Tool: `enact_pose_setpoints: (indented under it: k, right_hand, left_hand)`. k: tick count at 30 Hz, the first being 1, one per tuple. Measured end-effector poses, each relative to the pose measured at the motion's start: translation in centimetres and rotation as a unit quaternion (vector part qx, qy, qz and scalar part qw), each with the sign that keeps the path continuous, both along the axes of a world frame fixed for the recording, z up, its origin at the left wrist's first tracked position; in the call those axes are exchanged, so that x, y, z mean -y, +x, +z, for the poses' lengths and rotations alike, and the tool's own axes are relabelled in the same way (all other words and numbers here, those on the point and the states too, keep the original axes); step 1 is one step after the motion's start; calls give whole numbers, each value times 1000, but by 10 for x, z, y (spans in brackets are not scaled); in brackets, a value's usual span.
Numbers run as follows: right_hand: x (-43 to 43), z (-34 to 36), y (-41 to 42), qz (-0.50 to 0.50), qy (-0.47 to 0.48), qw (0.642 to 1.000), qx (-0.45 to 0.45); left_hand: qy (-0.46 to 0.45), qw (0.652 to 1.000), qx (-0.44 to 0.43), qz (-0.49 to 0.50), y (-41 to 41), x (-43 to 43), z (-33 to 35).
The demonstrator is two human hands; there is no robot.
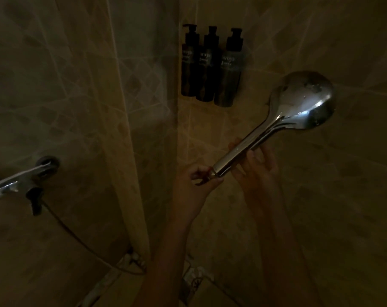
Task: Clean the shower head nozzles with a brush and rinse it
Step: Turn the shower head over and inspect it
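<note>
A chrome shower head [303, 103] is held up in front of the tiled corner, its round back toward me and the nozzle face turned away and hidden. My right hand [259, 171] grips the handle from beneath, fingers wrapped round it. My left hand [194, 185] pinches the bottom end of the handle, where a small dark fitting shows between the fingertips. No brush is in view.
Three dark pump bottles [210, 65] hang on the wall by the corner, just left of the shower head. A chrome mixer tap [22, 180] juts from the left wall. Its dark hose [77, 240] trails down toward the floor and passes behind my left forearm.
</note>
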State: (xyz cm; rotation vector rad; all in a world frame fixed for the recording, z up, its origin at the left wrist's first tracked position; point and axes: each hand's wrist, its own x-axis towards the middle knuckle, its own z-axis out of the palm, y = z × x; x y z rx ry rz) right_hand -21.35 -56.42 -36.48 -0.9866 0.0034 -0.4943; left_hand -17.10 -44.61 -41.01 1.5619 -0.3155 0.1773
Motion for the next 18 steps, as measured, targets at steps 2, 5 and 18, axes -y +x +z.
enact_pose_setpoints:
  k: [2, 5, 18]
  right_hand:
    - [-1, -2, 0, 10, 14, 1000, -1]
    - [-3, -6, 1, 18, 19, 1000, -2]
    - [2, -1, 18, 49, 108, 993, 26]
  left_hand:
    - [11, 1000, -1, 5, -2, 0, -1]
    - [21, 1000, -1, 8, -2, -1, -3]
    - [22, 998, 28, -51, 1, -1, -8]
